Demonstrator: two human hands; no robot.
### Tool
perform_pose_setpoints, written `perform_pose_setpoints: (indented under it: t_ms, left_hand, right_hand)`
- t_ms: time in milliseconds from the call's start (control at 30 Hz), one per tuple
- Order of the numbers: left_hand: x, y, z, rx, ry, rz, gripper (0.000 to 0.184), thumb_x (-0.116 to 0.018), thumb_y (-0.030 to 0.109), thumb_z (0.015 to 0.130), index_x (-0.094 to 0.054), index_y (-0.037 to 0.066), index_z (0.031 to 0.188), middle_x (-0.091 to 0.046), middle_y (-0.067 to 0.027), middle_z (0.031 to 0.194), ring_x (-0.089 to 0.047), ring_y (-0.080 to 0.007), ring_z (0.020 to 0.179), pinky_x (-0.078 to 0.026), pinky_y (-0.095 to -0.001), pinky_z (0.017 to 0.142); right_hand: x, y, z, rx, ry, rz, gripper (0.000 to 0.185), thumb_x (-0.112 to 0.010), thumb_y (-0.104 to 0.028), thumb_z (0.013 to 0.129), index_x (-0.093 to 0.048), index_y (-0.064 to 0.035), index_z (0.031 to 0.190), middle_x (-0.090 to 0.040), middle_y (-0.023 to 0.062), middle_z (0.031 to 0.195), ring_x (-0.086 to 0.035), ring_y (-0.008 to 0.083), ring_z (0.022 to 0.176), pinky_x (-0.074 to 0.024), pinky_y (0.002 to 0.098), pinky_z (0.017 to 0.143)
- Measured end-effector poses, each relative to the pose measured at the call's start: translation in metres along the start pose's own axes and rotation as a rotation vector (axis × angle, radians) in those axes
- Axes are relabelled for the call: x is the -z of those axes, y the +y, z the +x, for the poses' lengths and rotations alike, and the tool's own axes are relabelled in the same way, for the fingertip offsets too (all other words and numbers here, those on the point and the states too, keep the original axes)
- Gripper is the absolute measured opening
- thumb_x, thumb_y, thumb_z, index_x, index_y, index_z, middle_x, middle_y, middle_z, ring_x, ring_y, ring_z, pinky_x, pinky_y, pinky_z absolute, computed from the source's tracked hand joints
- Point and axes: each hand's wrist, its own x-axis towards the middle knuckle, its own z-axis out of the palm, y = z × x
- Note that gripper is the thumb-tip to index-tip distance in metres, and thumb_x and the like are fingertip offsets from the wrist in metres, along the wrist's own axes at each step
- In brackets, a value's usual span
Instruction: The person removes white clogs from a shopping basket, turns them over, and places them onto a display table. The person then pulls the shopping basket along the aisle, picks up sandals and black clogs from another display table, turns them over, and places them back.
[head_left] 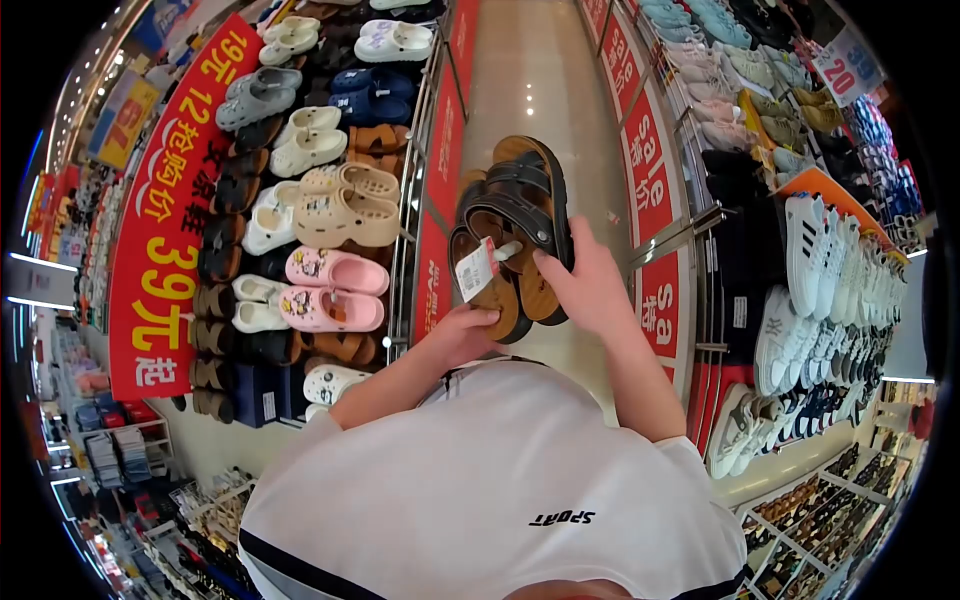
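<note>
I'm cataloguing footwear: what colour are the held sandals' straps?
The straps are black, best seen in the head view.

The sandals (528,222) have leather-looking straps (520,172) with a slight sheen and matt insoles (541,296); their tag (474,272) looks like paper. The floor (500,95) is glossy, the shirt (480,470) matt cloth.

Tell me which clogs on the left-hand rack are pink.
The cartoon-decorated clogs, just below the beige clogs in this view; the other visible pairs there aren't pink.

A glossy beige floor (525,75) runs between shoe racks (672,241) fronted by red signs (646,150).
</note>
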Motion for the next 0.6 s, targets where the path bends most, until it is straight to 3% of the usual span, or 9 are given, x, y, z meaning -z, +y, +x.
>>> perform_pose_setpoints:
  t_ms: [100, 200, 300, 333, 467, 567, 600]
  left_hand:
    - [0.002, 0.021, 0.024, -0.010, 0.030, -0.015, 0.055, -0.065, 0.004, 0.090, -0.046, 0.005, 0.141, -0.060, -0.0103, 0.135, -0.058, -0.0304, 0.126, -0.045, -0.0542, 0.106]
    - [0.000, 0.038, 0.038, -0.094, -0.012, 0.008, 0.067, -0.065, -0.002, 0.088, -0.037, 0.007, 0.149, -0.053, -0.0100, 0.143, -0.052, -0.0290, 0.133, -0.040, -0.0503, 0.112]
    - [-0.016, 0.049, 0.045, -0.258, -0.006, 0.110, 0.079, -0.067, -0.001, 0.086, -0.030, 0.013, 0.155, -0.047, -0.0096, 0.149, -0.048, -0.0280, 0.137, -0.039, -0.0503, 0.113]
    - [-0.021, 0.054, 0.047, -0.242, -0.050, 0.092, 0.089, -0.067, -0.003, 0.086, -0.019, 0.017, 0.159, -0.040, -0.0095, 0.155, -0.043, -0.0272, 0.141, -0.035, -0.0476, 0.116]
    - [-0.035, 0.060, 0.067, -0.333, -0.080, 0.134, 0.104, -0.068, -0.005, 0.085, -0.004, 0.021, 0.162, -0.031, -0.0090, 0.160, -0.035, -0.0256, 0.146, -0.028, -0.0447, 0.120]
    - [-0.040, 0.054, 0.087, -0.410, -0.083, 0.270, 0.094, -0.070, 0.018, 0.093, -0.007, 0.016, 0.162, -0.024, -0.0074, 0.163, -0.029, -0.0240, 0.149, -0.026, -0.0440, 0.120]
    - [-0.051, 0.052, 0.093, -0.416, -0.060, 0.166, 0.091, -0.068, 0.029, 0.094, -0.009, 0.015, 0.162, -0.025, -0.0079, 0.163, -0.029, -0.0245, 0.148, -0.026, -0.0447, 0.120]
  right_hand:
    - [0.005, 0.021, 0.031, 0.129, 0.055, 0.055, 0.045, -0.068, -0.019, 0.091, -0.049, 0.0013, 0.127, -0.068, 0.0133, 0.100, -0.064, 0.0185, 0.089, -0.0511, 0.0333, 0.081]
    - [0.001, 0.078, 0.068, 0.214, 0.099, 0.272, 0.046, -0.069, -0.016, 0.090, -0.049, 0.0032, 0.127, -0.067, 0.0151, 0.107, -0.065, 0.0192, 0.096, -0.0510, 0.0342, 0.087]
    - [0.014, 0.078, 0.081, 0.149, -0.026, 0.545, 0.054, -0.067, -0.009, 0.091, -0.045, 0.0028, 0.139, -0.064, 0.0104, 0.120, -0.059, 0.0155, 0.107, -0.0485, 0.0321, 0.094]
    - [0.019, 0.080, 0.087, 0.134, -0.049, 0.576, 0.054, -0.066, -0.007, 0.091, -0.045, 0.0025, 0.140, -0.063, 0.0105, 0.122, -0.059, 0.0163, 0.109, -0.0480, 0.0322, 0.095]
    - [0.039, 0.098, 0.115, 0.131, -0.090, 0.667, 0.055, -0.064, -0.003, 0.092, -0.044, 0.0024, 0.143, -0.060, 0.0112, 0.131, -0.059, 0.0182, 0.117, -0.0455, 0.0319, 0.101]
    - [0.062, 0.114, 0.137, 0.101, -0.189, 0.738, 0.057, -0.061, 0.000, 0.093, -0.042, 0.0008, 0.147, -0.057, 0.0115, 0.138, -0.057, 0.0192, 0.124, -0.0436, 0.0328, 0.105]
    - [0.071, 0.120, 0.148, 0.082, -0.218, 0.747, 0.057, -0.061, 0.000, 0.094, -0.041, 0.0001, 0.147, -0.057, 0.0113, 0.138, -0.057, 0.0192, 0.125, -0.0437, 0.0330, 0.106]
